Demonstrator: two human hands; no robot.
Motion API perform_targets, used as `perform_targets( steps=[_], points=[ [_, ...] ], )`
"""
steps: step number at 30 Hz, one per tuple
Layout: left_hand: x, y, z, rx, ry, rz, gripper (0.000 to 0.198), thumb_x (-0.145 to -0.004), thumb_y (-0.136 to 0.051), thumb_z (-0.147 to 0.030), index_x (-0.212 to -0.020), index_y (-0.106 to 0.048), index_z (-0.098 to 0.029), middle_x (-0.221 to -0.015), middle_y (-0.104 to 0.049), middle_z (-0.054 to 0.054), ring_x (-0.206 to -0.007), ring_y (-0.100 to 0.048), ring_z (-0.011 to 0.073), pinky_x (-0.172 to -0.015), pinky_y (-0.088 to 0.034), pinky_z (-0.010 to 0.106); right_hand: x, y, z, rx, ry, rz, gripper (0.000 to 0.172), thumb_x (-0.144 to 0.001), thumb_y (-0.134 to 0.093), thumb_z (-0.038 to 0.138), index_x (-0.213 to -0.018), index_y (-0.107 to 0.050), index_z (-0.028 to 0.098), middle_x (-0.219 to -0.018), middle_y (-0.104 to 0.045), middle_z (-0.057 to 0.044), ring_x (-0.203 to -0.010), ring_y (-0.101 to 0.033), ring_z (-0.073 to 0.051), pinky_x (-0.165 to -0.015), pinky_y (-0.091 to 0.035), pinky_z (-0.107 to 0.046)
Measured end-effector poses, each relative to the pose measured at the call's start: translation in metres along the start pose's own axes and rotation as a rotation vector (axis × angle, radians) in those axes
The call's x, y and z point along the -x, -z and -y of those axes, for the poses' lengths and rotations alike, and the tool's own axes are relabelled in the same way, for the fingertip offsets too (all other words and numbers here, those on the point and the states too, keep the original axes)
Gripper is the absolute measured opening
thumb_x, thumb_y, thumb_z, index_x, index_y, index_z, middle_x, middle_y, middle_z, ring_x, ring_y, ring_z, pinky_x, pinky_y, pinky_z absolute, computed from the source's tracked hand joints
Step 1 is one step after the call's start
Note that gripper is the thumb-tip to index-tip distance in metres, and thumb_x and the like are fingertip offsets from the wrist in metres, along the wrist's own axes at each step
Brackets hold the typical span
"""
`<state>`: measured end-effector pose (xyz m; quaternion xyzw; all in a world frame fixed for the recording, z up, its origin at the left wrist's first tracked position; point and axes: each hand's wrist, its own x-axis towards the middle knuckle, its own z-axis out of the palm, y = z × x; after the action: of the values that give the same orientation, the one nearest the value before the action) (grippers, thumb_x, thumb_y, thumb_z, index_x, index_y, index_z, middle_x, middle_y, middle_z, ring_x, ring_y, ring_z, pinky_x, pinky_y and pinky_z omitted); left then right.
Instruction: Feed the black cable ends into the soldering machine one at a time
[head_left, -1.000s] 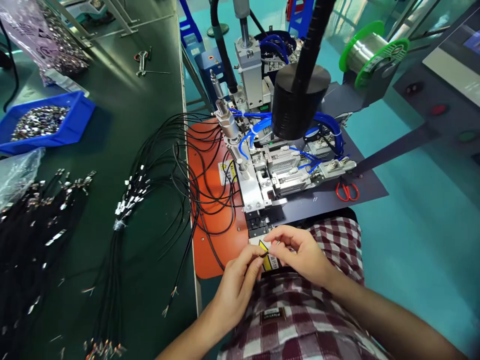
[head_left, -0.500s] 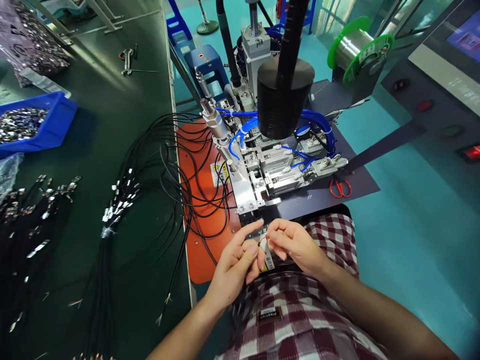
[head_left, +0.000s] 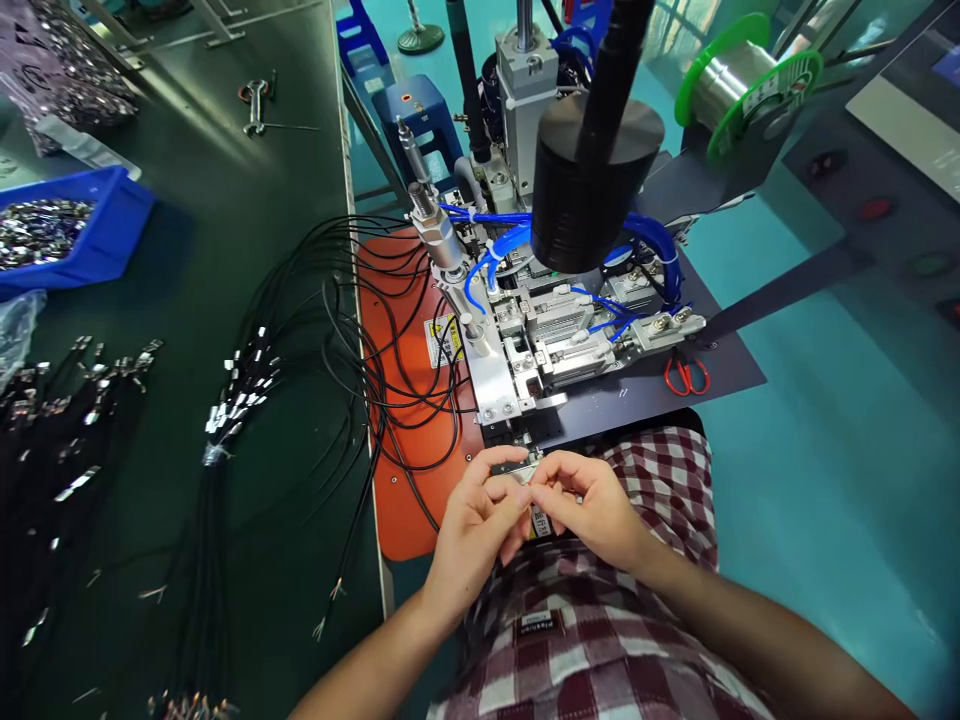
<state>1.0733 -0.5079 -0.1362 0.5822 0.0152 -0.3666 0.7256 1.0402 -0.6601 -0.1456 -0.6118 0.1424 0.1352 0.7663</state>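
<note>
My left hand [head_left: 474,515] and my right hand [head_left: 589,505] meet in front of the machine, thumbs and fingertips pinched together. Between them is the end of a thin black cable with fine wires, now almost wholly covered by the fingers. My left thumb and fingers hold the cable from the left, while my right thumb and forefinger pinch at its wires. Just beyond the fingertips stands the front of the metal machine [head_left: 495,390], with a small fixture below it partly behind my hands. Several black cables [head_left: 409,400] loop over the orange base plate [head_left: 405,515] to the left.
A bundle of black cables with metal connectors [head_left: 232,415] lies on the dark table [head_left: 292,560]. The blue bin [head_left: 112,240] holds small metal parts. Red-handled scissors [head_left: 686,376] rest right of the machine. A black cylinder [head_left: 585,200] hangs above; behind is a green wire spool [head_left: 731,85].
My right hand has moved left against my left fingertips, and the two hands now close over the wires that showed between them. The view has shifted slightly.
</note>
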Motion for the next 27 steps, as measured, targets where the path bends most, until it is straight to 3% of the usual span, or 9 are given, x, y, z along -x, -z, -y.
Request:
perform_targets(
  steps=[4, 7, 12, 16, 27],
  points=[
    [-0.002, -0.006, 0.001, -0.035, -0.037, -0.122, 0.018, -0.083, -0.066, -0.033, -0.086, -0.063, -0.016, -0.065, -0.051, -0.005, -0.042, -0.039, 0.0013, -0.038, -0.024, 0.015, 0.003, -0.001, -0.005, 0.073, 0.018, -0.01, 0.022, -0.082, -0.065, 0.037, -0.074, -0.059, 0.017, -0.058, -0.052, 0.005, -0.046, -0.045, -0.007, -0.044, -0.034, -0.021],
    [-0.004, -0.007, 0.003, 0.0, -0.02, -0.173, 0.019, -0.081, -0.068, -0.033, -0.078, -0.064, -0.015, -0.057, -0.046, -0.006, -0.044, -0.035, 0.0026, -0.042, -0.025, 0.016, 0.003, -0.001, -0.009, 0.137, 0.054, -0.09, 0.018, -0.083, -0.063, 0.032, -0.074, -0.059, 0.017, -0.06, -0.054, 0.004, -0.048, -0.045, -0.008, -0.045, -0.034, -0.021],
    [-0.006, -0.006, 0.004, 0.034, 0.032, -0.19, 0.022, -0.08, -0.068, -0.035, -0.077, -0.065, -0.013, -0.049, -0.044, -0.006, -0.043, -0.031, 0.0033, -0.044, -0.021, 0.019, -0.001, 0.009, 0.0, 0.126, 0.029, -0.028, 0.016, -0.079, -0.065, 0.031, -0.075, -0.062, 0.016, -0.061, -0.056, 0.002, -0.049, -0.049, -0.009, -0.046, -0.036, -0.022],
    [-0.007, -0.007, 0.001, 0.044, 0.044, -0.191, 0.025, -0.078, -0.07, -0.036, -0.075, -0.064, -0.012, -0.049, -0.043, -0.006, -0.042, -0.03, 0.0031, -0.044, -0.02, 0.019, -0.004, 0.013, 0.008, 0.113, 0.084, -0.105, 0.014, -0.078, -0.065, 0.029, -0.075, -0.062, 0.016, -0.061, -0.056, 0.002, -0.049, -0.049, -0.009, -0.046, -0.035, -0.022],
    [-0.007, -0.005, 0.005, 0.077, 0.05, -0.169, 0.023, -0.079, -0.071, -0.035, -0.076, -0.064, -0.013, -0.048, -0.042, -0.007, -0.042, -0.03, 0.0023, -0.044, -0.02, 0.017, -0.003, 0.005, 0.005, 0.17, 0.11, -0.13, 0.012, -0.078, -0.061, 0.027, -0.074, -0.06, 0.015, -0.06, -0.054, 0.002, -0.05, -0.047, -0.01, -0.048, -0.034, -0.023]
  ],
)
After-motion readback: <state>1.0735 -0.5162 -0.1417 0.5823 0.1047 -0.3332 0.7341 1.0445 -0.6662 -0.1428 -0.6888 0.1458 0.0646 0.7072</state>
